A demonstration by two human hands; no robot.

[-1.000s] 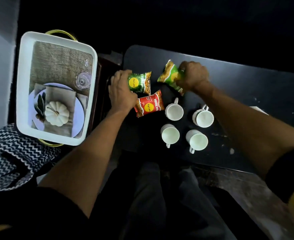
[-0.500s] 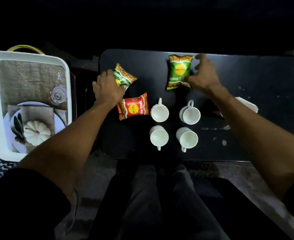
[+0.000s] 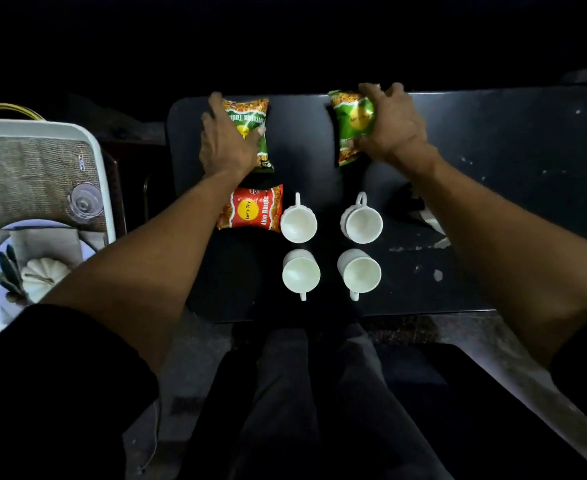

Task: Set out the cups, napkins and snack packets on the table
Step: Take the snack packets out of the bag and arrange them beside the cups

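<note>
On the dark bench [image 3: 493, 140], 4 white cups [image 3: 299, 223] stand in a 2-by-2 block at the centre, mouths up, handles turned outward toward 12 and 6 o'clock, probably so each sitter can reach one. At 11 o'clock from the block the left hand [image 3: 228, 143] lies over a green snack packet [image 3: 250, 116], fingers closed around its left side with the thumb across its face; at 1 o'clock the right hand [image 3: 390, 126] clamps a second green packet [image 3: 352, 123] from the right edge. Both packets sit near the far rim, evidently being squared up as a matching pair behind the cups. A red packet [image 3: 250, 209] lies flat at 9 o'clock, just beside the nearest cup. Something pale, perhaps napkins [image 3: 434, 225], shows at 3 o'clock, mostly hidden by the right forearm. A white tray [image 3: 103, 168] waits off the bench's left end.
</note>
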